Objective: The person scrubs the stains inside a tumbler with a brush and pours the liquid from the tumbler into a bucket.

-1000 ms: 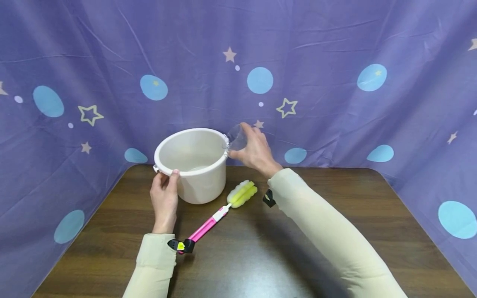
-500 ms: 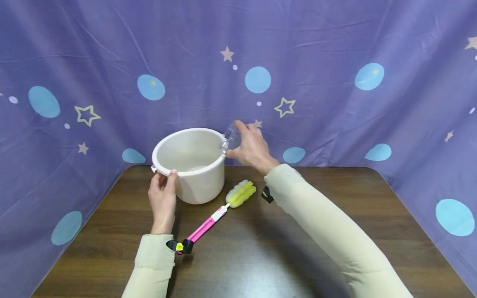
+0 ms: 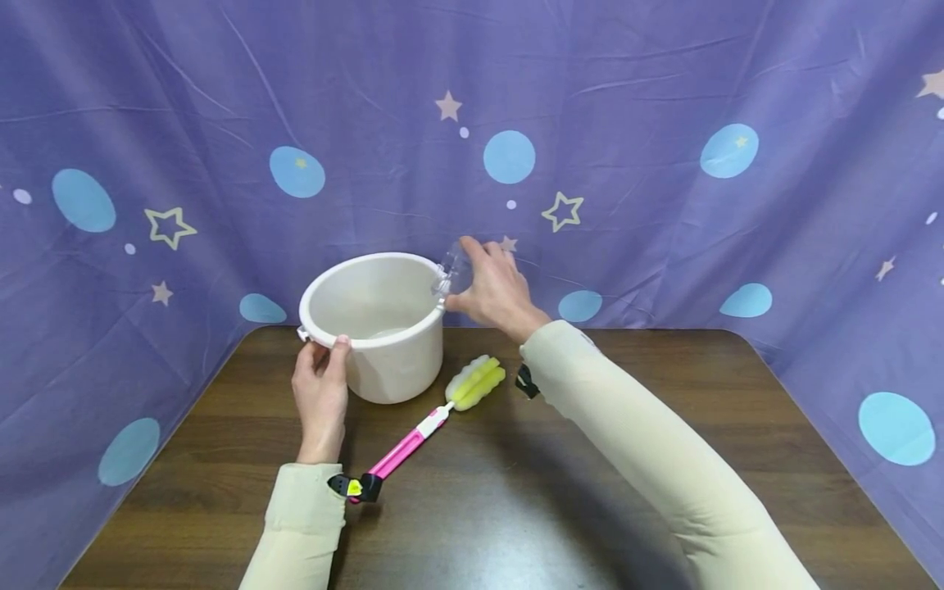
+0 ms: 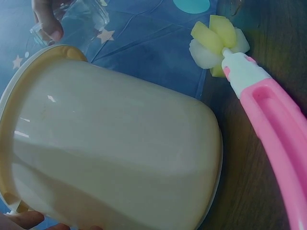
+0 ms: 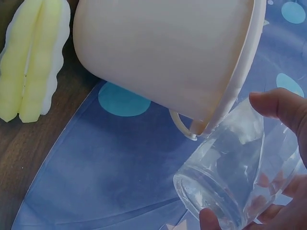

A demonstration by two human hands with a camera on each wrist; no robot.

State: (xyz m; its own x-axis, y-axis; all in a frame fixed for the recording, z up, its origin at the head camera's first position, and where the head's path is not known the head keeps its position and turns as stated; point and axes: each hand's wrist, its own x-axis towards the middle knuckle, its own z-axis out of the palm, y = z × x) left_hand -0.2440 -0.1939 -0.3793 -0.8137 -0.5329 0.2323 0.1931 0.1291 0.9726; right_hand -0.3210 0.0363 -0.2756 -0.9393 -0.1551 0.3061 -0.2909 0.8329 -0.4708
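A white bucket [image 3: 398,365] stands upright on the table. My left hand [image 3: 321,397] grips its front left rim, thumb at the edge and fingers below it. My right hand [image 3: 497,287] holds a clear cup [image 3: 451,266] between thumb and fingers, tilted over the bucket's right rim. In the right wrist view the cup [image 5: 225,158] leans beside the rim, and whether liquid is inside I cannot tell. In front of the bucket lies a sponge brush with a pink handle [image 3: 401,455] and a yellow-and-white head [image 3: 475,383].
The brown wooden table [image 3: 627,475] carries the bucket and the brush. Behind it and at both sides hangs a purple curtain [image 3: 634,164] with stars and blue dots, close to the bucket's back. The brush handle's end passes near my left wrist camera [image 3: 354,487].
My right hand has moved slightly left and tipped the cup further over the bucket's rim. My left hand keeps its grip on the bucket. The whole view has shifted a little.
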